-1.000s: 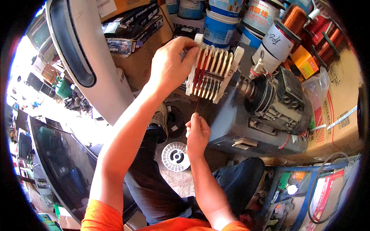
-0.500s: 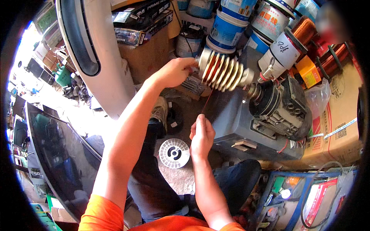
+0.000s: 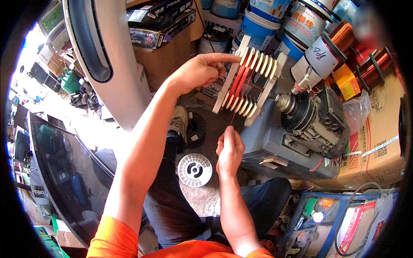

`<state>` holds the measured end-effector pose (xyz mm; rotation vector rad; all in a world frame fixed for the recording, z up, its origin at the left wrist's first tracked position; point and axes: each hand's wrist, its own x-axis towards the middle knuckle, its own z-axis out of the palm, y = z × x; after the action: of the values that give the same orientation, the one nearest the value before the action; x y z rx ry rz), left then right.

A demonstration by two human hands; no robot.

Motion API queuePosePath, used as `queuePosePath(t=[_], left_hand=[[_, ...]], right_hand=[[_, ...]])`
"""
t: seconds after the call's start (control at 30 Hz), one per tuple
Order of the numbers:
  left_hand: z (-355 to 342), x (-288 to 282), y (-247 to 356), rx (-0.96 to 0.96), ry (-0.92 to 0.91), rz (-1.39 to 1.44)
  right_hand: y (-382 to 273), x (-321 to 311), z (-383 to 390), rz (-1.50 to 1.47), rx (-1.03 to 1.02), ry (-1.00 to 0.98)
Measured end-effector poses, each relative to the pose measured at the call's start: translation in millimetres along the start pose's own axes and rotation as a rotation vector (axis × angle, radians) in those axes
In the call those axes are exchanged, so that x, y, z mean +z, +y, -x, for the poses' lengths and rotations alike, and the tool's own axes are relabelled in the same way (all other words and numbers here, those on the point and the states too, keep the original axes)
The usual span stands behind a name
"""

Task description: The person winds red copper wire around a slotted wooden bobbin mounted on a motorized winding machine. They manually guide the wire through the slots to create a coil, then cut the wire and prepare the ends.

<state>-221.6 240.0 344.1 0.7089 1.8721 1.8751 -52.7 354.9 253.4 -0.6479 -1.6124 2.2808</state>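
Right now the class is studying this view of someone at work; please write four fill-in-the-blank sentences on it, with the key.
1. The right hand pinches a thin ____ leading to the ribbed frame.
2. The left hand is at the frame's ____ end, not its right one.
3. The motor sits to the ____ of the frame.
4. The person's sleeves are ____ in colour.

Missing words: wire; left; right; orange.

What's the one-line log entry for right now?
left hand: at frame; right hand: holding wire; wire: partly wound on frame; spool: between legs
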Motion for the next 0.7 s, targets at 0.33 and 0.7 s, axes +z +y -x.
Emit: queuePosePath(t=[0.33,0.7], left_hand=[[-6.2,-10.6,-11.2,-0.310,-0.113,-0.394],[4.3,-3.3,-12.0,-0.225,-0.076,-0.448]], right_hand=[[3.9,-4.2,-0.8,0.011,0.002,-0.052],[2.8,-2.2,0.1,0.006,0.010,-0.075]])
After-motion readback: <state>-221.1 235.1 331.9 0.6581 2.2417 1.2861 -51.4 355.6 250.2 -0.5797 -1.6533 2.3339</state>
